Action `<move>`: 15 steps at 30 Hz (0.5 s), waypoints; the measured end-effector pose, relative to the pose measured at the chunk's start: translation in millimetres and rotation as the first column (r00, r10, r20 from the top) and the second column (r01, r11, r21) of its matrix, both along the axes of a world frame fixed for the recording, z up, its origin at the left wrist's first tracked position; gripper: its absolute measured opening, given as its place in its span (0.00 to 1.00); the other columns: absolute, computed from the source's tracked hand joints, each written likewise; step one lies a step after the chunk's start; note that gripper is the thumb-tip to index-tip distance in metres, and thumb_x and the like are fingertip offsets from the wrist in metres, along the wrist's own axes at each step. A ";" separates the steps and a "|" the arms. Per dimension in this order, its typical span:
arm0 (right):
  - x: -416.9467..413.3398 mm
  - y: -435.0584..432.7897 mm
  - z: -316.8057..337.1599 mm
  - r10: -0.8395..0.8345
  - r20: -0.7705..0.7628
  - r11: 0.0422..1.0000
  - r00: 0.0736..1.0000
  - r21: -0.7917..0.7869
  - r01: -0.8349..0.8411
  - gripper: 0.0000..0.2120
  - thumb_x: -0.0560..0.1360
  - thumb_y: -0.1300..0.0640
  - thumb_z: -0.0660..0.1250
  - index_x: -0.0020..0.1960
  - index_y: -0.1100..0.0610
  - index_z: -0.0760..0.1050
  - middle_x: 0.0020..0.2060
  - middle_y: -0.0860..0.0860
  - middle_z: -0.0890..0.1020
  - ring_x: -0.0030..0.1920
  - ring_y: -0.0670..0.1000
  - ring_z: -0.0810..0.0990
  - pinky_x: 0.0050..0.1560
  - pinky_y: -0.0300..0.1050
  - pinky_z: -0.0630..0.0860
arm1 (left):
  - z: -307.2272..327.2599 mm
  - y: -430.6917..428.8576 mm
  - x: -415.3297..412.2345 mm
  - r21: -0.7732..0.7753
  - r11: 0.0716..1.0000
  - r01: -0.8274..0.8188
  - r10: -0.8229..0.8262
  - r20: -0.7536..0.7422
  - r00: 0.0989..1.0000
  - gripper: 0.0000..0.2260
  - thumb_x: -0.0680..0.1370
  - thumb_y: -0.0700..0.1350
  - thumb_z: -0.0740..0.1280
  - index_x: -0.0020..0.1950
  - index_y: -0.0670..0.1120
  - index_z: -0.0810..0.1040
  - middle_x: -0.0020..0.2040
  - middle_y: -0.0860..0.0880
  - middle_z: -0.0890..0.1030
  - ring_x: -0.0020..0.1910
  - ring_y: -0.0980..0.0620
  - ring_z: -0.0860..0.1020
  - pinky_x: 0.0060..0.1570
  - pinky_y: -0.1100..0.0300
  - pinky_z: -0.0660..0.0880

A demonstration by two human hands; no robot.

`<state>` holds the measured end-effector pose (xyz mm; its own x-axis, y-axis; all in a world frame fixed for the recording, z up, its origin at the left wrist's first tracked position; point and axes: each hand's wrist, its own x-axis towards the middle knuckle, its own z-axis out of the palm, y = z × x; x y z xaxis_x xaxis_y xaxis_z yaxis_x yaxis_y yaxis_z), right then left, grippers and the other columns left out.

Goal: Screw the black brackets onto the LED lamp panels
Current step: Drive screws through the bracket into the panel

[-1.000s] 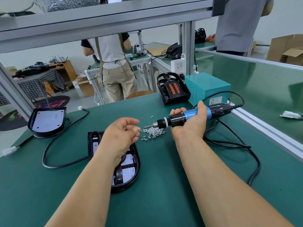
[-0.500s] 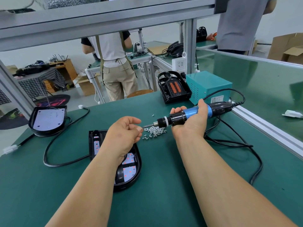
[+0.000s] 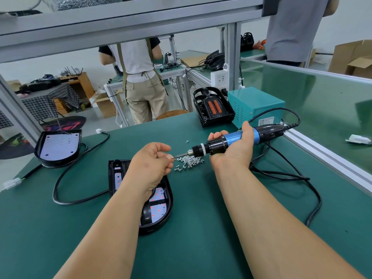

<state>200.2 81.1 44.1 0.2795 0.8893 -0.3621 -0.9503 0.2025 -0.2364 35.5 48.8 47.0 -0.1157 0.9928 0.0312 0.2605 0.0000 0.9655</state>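
Panel first: the LED lamp panel [image 3: 161, 206] you're working on lies flat on the green mat [image 3: 221, 228] right under your left wrist. It's open side up with the pale LED boards showing, and the black bracket [image 3: 146, 216] lies across its rounded near end. Can't tell whether any bracket screws are in yet, your forearm covers too much.

Your left hand [image 3: 153, 166] hovers just above the panel's far half. Thumb and forefinger are pinched on a screw [image 3: 174, 157] that's nearly buried in your fingertips and pushed right up against the driver's bit. My guess is you're seating it on the bit in the air, so it rides down on the tool instead of getting fiddled into the hole by hand.

Your right hand [image 3: 235, 152] is wrapped round the electric screwdriver [image 3: 237, 139], held about level and pointing left so the bit meets the other hand halfway. The screw pile [image 3: 189, 161] sits on the mat just below the bit and just past the panel, so refills are a short reach.

Further out, a second panel [image 3: 58, 146] sits at far left showing a pale plate, and a black cable [image 3: 80, 164] loops between the two. The driver's cord trails right toward the teal power box [image 3: 255, 109] at the back, which stands beside a black lamp housing [image 3: 213, 109].

Next you'd need to tip the driver upright over a bracket hole without shaking that screw off.
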 end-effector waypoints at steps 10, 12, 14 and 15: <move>-0.1 0.2 0.4 -0.010 0.026 1.000 1.000 0.007 0.010 0.20 0.74 0.48 0.73 0.57 0.57 0.68 0.30 0.54 0.75 0.24 0.52 0.74 0.34 0.46 0.80 | 3.8 -1.8 2.5 -0.037 0.999 0.008 -0.010 -0.049 0.999 0.10 0.81 0.33 0.62 0.47 0.48 0.75 0.39 0.47 0.79 0.34 0.55 0.76 0.31 0.70 0.75; -0.3 0.1 0.9 -0.015 0.040 1.000 0.999 0.012 0.015 0.20 0.74 0.48 0.73 0.56 0.57 0.68 0.29 0.54 0.75 0.24 0.52 0.74 0.34 0.47 0.80 | 4.6 -1.9 2.6 -0.059 0.998 0.011 -0.014 -0.060 0.998 0.11 0.81 0.32 0.62 0.47 0.48 0.75 0.38 0.47 0.79 0.34 0.55 0.76 0.30 0.70 0.74; -0.4 0.2 1.5 -0.023 0.052 1.000 0.998 0.022 0.021 0.19 0.74 0.48 0.73 0.56 0.56 0.69 0.27 0.53 0.75 0.24 0.52 0.74 0.35 0.47 0.80 | 5.8 -1.8 2.5 -0.087 0.996 0.008 -0.014 -0.067 0.998 0.11 0.81 0.32 0.62 0.47 0.48 0.75 0.38 0.47 0.79 0.34 0.55 0.76 0.29 0.70 0.74; -0.6 0.2 2.0 -0.024 0.056 0.999 0.998 0.029 0.022 0.18 0.74 0.48 0.73 0.55 0.55 0.69 0.27 0.53 0.75 0.24 0.52 0.74 0.35 0.47 0.81 | 6.8 -1.7 2.5 -0.103 0.995 0.011 -0.018 -0.070 0.997 0.11 0.81 0.32 0.61 0.47 0.48 0.75 0.38 0.47 0.79 0.33 0.55 0.76 0.29 0.70 0.74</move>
